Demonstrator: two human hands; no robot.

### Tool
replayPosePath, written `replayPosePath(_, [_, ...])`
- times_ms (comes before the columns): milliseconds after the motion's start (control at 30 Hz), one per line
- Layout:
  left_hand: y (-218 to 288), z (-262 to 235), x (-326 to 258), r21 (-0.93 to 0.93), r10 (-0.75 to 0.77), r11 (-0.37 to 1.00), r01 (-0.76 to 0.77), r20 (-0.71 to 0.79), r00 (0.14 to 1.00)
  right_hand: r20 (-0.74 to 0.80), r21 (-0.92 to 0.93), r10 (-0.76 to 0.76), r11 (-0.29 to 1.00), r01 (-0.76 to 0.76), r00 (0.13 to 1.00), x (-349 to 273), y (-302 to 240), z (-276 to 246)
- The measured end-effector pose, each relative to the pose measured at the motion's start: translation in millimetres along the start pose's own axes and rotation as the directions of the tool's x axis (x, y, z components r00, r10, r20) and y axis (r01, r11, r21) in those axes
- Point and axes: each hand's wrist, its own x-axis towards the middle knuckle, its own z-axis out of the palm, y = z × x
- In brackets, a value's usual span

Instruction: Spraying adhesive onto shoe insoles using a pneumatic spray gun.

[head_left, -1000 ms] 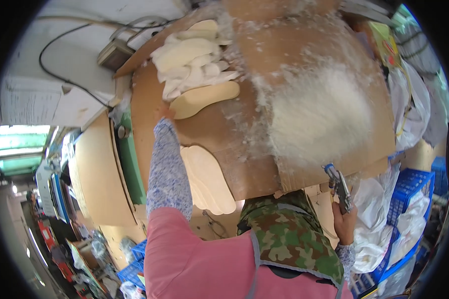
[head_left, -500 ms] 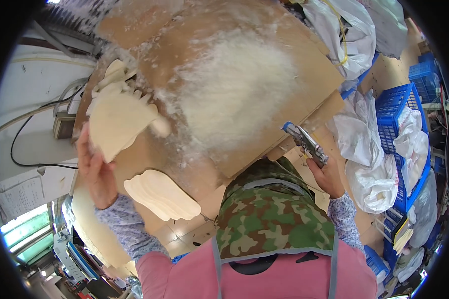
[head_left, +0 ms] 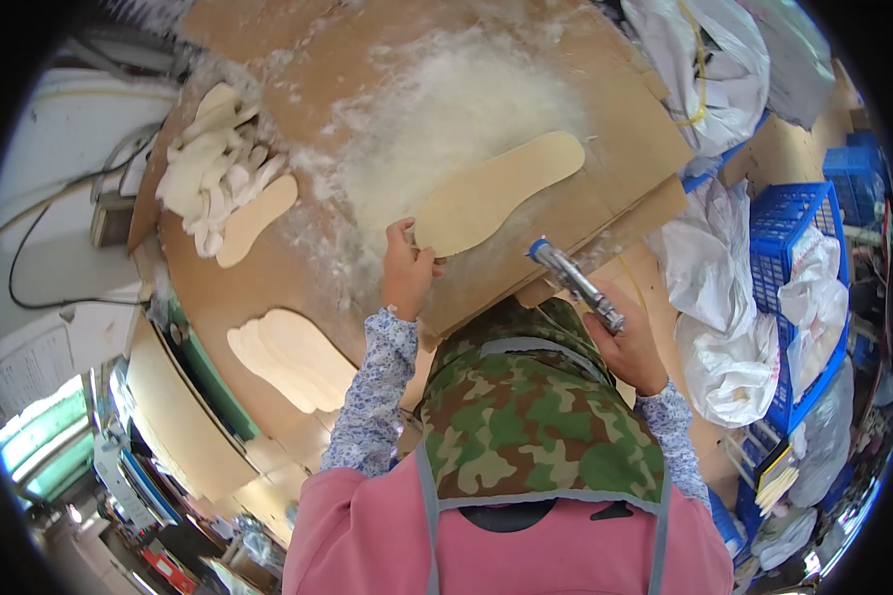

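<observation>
The left hand point(head_left: 408, 268) pinches the insole point(head_left: 494, 194), slanting narrow-end rightward beyond the spray gun point(head_left: 574, 279), which the right hand point(head_left: 629, 342), partly hidden, grips.

Most fingers of the right hand point(head_left: 629, 342) are kinda hidden behind the spray gun point(head_left: 577, 279). Wall sheet point(head_left: 36, 373) on the left's way too small to read, far-right grey bag point(head_left: 792, 58) gets cut off.

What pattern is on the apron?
The apron is green, brown and tan camouflage, clearest in the head view.
</observation>
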Motion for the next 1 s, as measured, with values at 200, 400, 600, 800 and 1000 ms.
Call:
replayPosePath(200, [-18, -2, 3, -0.072, -0.039, 0.997, 0.034, -0.068, 0.997, 0.172, 0.047, -0.179, 0.984, 0.173, 0.969, 36, -27, 36])
replayPosePath(400, [-23, -8, 3, -0.107, -0.034, 0.994, 0.03, -0.044, 0.998, 0.233, 0.067, -0.134, 0.99, 0.122, 0.963, 46, -29, 47])
replayPosePath(600, [-22, -6, 6, -0.123, -0.036, 0.992, 0.03, -0.043, 0.998, 0.14, 0.007, -0.108, 0.994, 0.108, 0.984, 52, -27, 39])
replayPosePath(800, [-20, -5, 6, -0.121, -0.023, 0.992, 0.021, -0.023, 0.999, 0.063, 0.082, -0.009, 0.997, 0.004, 0.998, 53, -22, 23])
replayPosePath(1000, [-17, -3, 6, -0.115, -0.011, 0.993, 0.008, -0.023, 1.0, -0.055, 0.058, 0.022, 0.998, -0.019, 0.998, 51, -13, 9])
